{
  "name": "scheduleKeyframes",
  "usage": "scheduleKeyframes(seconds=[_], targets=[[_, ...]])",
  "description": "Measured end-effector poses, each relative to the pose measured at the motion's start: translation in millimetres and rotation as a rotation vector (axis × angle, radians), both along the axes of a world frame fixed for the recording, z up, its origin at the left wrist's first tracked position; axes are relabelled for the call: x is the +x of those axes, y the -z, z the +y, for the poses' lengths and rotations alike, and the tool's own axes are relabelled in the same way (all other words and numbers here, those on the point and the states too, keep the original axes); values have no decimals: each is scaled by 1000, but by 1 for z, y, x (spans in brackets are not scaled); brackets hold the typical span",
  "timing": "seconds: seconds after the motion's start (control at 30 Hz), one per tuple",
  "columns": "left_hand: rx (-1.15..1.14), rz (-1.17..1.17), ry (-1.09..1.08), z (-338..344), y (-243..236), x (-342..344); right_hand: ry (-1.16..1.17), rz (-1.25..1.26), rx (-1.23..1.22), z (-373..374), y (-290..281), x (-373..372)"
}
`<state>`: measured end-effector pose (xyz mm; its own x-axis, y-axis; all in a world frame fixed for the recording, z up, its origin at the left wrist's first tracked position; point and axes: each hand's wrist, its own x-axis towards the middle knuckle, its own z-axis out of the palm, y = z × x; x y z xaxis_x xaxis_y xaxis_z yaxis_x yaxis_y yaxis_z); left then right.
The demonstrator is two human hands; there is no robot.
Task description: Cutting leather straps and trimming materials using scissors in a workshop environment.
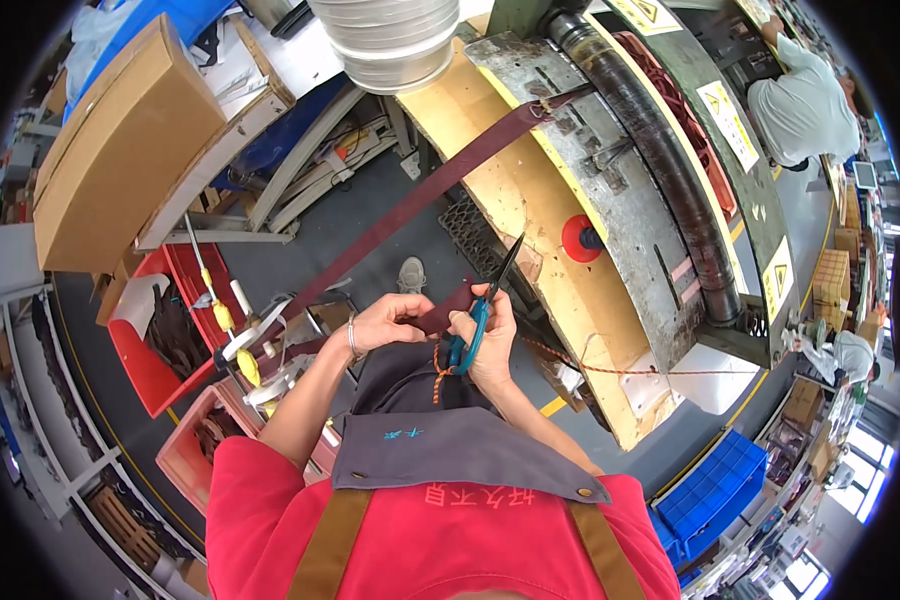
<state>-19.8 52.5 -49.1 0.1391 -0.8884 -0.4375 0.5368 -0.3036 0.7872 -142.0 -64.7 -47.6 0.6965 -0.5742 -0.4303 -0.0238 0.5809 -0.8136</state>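
Observation:
My right hand [488,340] grips scissors [478,318] with teal handles and dark blades pointing up and away from me; an orange-and-black cord [439,385] hangs from their handles. My left hand [390,325] pinches a maroon strap [432,316] beside the scissors. A long maroon band [405,210] runs diagonally from the steel machine [600,170] down to the left, past a stand with yellow fittings [220,316]. Below the steel plate, a red disc [577,240] lies on the machine's plywood tray [610,400]. The strap's far end is partly hidden behind my hands.
A cardboard box [125,140] rests on the left bench; red bins [150,345] stand below. A white roll [380,35] is at the top, a black roller [670,190] on the machine, blue crates [710,495] lower right. Two other people [800,110] [840,355] are at the right.

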Motion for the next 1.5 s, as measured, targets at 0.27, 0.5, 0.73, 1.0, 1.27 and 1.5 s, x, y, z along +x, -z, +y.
scheduleKeyframes(seconds=[0.27, 0.5, 0.73, 1.0, 1.27, 1.5], targets=[[-33, -152, -111, -22, -22, -9, 73, -60, -210, -6, -22, -8], [-83, -247, -144, -34, -23, -14, 75, -30, -211, -8, -33, -14], [-82, -202, -85, -53, -10, 2, 113, -18, -111, -15, -32, -20], [131, -1464, 96, -123, -26, 35, 227, -45, 58, -18, -24, -28], [-72, -415, 117, -98, -8, 21, 274, -40, 36, -26, -20, -28], [58, -157, 26, -79, -16, -15, 167, 15, -50, -34, -19, -32]])
